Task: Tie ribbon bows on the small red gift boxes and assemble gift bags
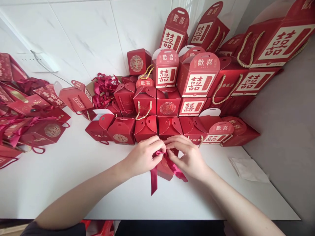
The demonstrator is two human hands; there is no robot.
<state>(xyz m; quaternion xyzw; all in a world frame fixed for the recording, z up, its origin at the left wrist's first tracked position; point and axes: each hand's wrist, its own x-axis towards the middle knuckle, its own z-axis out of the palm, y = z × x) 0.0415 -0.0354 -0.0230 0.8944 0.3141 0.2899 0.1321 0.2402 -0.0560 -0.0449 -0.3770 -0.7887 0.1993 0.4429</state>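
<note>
The left hand (145, 155) is pinching a dark red ribbon (154, 180) between closed fingers (157, 143), while the right hand (188, 155), close beside it, is gripping the same ribbon with bent fingers. The ribbon's two loose ends are trailing downward by a small red box (164, 172), which is sitting on the worktop (110, 200) below the hands. Stacked gift boxes (169, 106) are standing just behind.

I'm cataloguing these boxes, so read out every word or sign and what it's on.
"歡喜": arched box flaps.
"囍": white box panels.
"之喜": round emblem; other characters unclear.
Too small or blurred: red strips beside 囍, rope-handled box sides, far-left boxes, nearest box.
</note>
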